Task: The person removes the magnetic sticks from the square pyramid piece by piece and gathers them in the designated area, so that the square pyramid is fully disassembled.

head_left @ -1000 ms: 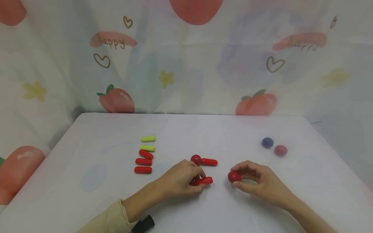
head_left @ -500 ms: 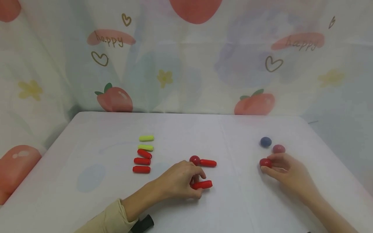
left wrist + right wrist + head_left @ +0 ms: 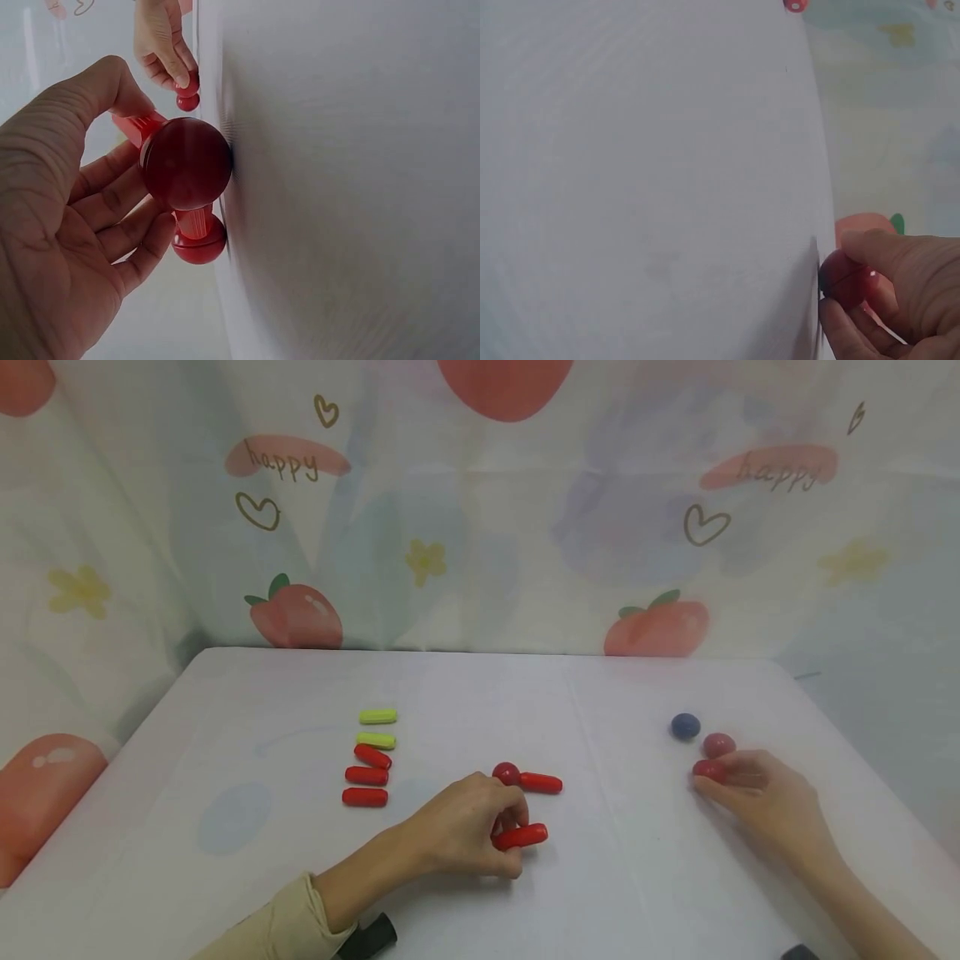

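My left hand (image 3: pixel 468 827) pinches a short red rod (image 3: pixel 522 837) just above the table's middle. In the left wrist view, a red ball (image 3: pixel 186 163) sits at the near end of that rod. Beyond my left fingers, a second red ball (image 3: pixel 506 774) lies against another red rod (image 3: pixel 542 783), end to end. On the right, my right hand (image 3: pixel 776 802) holds a red ball (image 3: pixel 708 770) between thumb and fingers, at or close to the tabletop. Right behind it are a pinkish-red ball (image 3: pixel 719 745) and a dark blue ball (image 3: pixel 686 727).
Left of my left hand, a column of short rods lies on the white table (image 3: pixel 255 718): two yellow-green ones (image 3: pixel 377 717) behind three red ones (image 3: pixel 366 775). A patterned curtain (image 3: pixel 480 527) borders the table's back. Black objects (image 3: pixel 367 937) sit near both wrists.
My right hand has carried its red ball rightward and away from me, up to the pinkish-red and blue balls. My left hand stays almost in place, still gripping the red rod.
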Tool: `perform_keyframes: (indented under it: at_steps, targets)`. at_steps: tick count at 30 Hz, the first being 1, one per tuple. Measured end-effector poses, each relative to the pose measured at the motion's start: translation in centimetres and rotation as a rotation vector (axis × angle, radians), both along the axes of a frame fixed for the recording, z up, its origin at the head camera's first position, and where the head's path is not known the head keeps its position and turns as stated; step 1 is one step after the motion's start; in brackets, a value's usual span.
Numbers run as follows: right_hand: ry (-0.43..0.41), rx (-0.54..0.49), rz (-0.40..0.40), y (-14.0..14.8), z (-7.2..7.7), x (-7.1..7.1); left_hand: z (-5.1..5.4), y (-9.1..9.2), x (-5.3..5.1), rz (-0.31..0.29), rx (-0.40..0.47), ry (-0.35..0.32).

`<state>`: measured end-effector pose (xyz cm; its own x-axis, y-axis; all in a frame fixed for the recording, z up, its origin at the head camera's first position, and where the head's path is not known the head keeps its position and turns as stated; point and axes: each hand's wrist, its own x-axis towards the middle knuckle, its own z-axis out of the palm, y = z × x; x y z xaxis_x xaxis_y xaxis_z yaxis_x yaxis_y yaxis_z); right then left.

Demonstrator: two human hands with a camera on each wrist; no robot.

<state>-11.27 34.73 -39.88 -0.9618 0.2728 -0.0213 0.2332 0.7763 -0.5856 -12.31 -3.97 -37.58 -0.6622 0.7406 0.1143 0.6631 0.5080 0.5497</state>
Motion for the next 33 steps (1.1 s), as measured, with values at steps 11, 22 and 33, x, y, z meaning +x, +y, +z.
perform_keyframes:
  at_steps: [11, 22, 33]
  targets:
    - [0.036, 0.015, -0.040, 0.7, -0.3, 0.1, 0.4, 0.3, 0.4, 0.030, -0.004, -0.073]
    - [0.065, 0.027, 0.027, -0.8, 1.1, 0.7, -0.1, 0.2, 0.1, -0.073, 0.330, -0.374]
    - [0.349, -0.096, 0.292, -6.4, 2.0, 1.6, -0.4, -0.7, -0.8, -0.077, 0.369, -0.404]
